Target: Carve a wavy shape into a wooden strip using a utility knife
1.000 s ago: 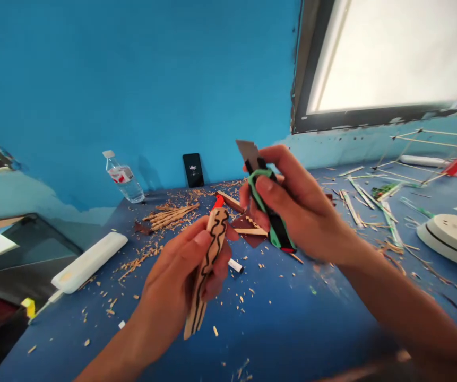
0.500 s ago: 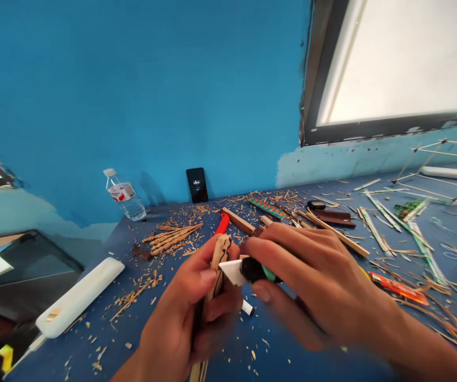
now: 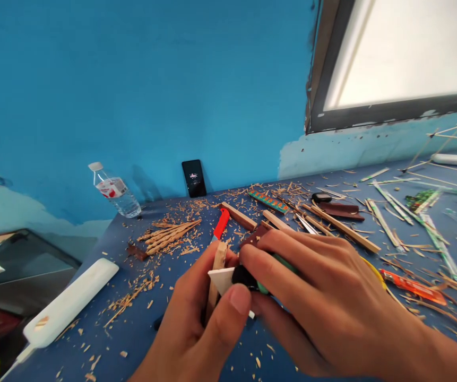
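My left hand [image 3: 196,313] is closed around a wooden stick [image 3: 213,289], which stands roughly upright with its top end above the fingers. My right hand [image 3: 311,297] grips a knife with a green and black handle [image 3: 246,277]. Its pale, angular blade [image 3: 222,278] lies against the stick, and my left thumb rests beside the blade and the black part of the handle. Just beyond the stick, on the blue table [image 3: 196,270], is a red-handled cutter [image 3: 221,224].
A water bottle [image 3: 115,191] leans at the table's back left, near a phone [image 3: 194,178] against the wall. A white bar [image 3: 71,302] lies left. Twisted sticks [image 3: 172,237], wood strips [image 3: 343,228], shavings and an orange packet [image 3: 413,286] lie about.
The view has shifted slightly. The stick's dark wavy line no longer shows, and its top sits lower. My left thumb has come up beside the blade.
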The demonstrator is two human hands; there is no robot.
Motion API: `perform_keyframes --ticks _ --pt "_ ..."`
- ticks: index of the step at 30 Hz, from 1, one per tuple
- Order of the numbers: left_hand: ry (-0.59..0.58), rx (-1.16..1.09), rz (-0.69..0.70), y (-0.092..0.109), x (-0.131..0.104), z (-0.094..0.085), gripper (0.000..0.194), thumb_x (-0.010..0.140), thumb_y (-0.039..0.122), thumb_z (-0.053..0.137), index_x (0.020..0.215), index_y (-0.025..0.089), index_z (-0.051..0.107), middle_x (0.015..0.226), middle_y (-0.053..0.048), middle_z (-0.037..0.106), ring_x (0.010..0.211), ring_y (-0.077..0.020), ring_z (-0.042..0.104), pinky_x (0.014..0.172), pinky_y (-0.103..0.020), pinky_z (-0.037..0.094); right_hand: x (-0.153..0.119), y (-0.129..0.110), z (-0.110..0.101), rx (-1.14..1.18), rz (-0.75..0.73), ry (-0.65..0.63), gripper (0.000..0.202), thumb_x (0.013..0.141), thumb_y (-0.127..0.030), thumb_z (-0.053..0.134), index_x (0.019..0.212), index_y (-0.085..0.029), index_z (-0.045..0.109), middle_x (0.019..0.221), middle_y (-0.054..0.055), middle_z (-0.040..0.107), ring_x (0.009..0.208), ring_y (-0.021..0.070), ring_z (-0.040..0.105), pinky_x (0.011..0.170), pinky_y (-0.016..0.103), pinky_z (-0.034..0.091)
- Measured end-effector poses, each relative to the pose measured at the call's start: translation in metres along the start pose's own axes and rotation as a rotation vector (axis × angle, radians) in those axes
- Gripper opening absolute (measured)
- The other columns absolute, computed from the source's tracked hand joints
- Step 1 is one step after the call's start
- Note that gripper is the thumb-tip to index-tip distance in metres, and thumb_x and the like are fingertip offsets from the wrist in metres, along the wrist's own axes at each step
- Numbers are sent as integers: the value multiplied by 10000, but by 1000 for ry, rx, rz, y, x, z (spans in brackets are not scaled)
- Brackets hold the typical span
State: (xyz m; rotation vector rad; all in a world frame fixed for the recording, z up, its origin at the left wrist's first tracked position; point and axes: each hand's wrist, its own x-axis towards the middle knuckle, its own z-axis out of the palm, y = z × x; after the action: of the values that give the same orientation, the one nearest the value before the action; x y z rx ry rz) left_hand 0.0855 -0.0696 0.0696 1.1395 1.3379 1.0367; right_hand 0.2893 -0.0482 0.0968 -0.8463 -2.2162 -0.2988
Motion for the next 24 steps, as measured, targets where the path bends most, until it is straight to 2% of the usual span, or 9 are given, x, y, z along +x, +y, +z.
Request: perform_keyframes --ticks 2,5,10,13,16,18,20,22,24 --pt "91 32 19 1 0 5 689 753 698 758 1317 313 661 1431 -48 657 1335 -323 610 1079 -425 576 0 0 1 -16 12 11 217 1052 -289 457 1069 -183 646 865 32 689 686 186 634 555 345 470" --pt "114 32 52 3 0 14 763 725 695 786 1363 307 631 1404 -54 671 1295 -321 639 1100 -438 563 0 -1 4 -56 33 13 230 1055 -295 455 1024 -183 653 842 32 672 660 183 616 540 343 453" --pt "159 38 80 10 0 22 609 844 617 716 1350 287 642 1422 -65 664 1370 -332 579 1074 -434 585 1 2 11 -83 54 9 224 1050 -316 478 1000 -195 661 839 27 653 679 185 599 565 339 446" --pt "159 -24 38 15 1 27 588 865 599 707 1355 282 634 1449 -60 647 1409 -317 544 1034 -379 603 2 3 18 -126 47 28 202 1044 -309 507 1042 -187 669 857 26 660 724 189 619 617 340 464" --pt "122 -155 -64 18 2 31 557 848 622 722 1299 301 660 1345 -33 702 1347 -271 597 1019 -315 592 2 5 23 -158 37 51 202 1033 -300 544 1095 -164 680 844 25 651 730 190 622 623 337 460" --pt "80 -214 -90 19 4 30 551 826 614 757 1271 308 650 1179 -11 737 1212 -219 669 935 -248 602 2 7 23 -113 30 54 202 1029 -286 542 1090 -154 682 848 32 648 732 187 616 622 333 454" --pt "-21 -215 -29 21 9 25 564 796 590 801 1242 303 609 895 27 697 905 -143 707 734 -169 585 3 10 22 -9 34 26 224 1034 -299 519 1100 -151 674 873 42 644 711 175 587 597 322 432" --pt "-205 -205 64 23 14 18 566 788 597 799 1199 311 537 657 88 536 550 -65 534 508 -120 458 4 15 18 106 51 -38 247 1046 -326 499 1120 -156 661 891 45 633 689 157 550 571 304 400" --pt "-327 -195 75 23 19 11 492 839 616 716 1143 333 452 597 116 449 419 -45 319 391 -116 294 4 20 11 249 74 -88 249 1057 -349 493 1133 -168 647 894 37 635 700 141 550 579 285 396"
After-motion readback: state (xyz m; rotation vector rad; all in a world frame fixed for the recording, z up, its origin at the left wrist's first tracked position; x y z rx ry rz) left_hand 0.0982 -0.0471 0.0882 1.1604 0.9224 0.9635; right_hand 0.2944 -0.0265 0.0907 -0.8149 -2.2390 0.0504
